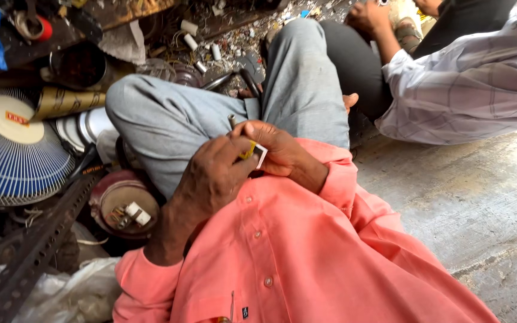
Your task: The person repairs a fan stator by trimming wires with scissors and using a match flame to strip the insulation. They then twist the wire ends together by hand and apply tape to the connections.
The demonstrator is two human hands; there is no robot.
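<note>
Both of my hands meet over my lap, above my salmon-pink shirt (306,251) and grey trousers (181,119). My left hand (210,176) pinches a small yellow and white object (254,152) between its fingertips. My right hand (279,149) curls around the same small object from the other side, and a thin grey stub (232,121) pokes up above the fingers. What the object is stays unclear, since the fingers hide most of it.
A fan grille (13,152) lies at the left beside a round motor housing (124,206), a slotted metal bar (28,254) and scattered scrap. Another person in a checked shirt (468,84) sits at the upper right on the concrete floor (474,203).
</note>
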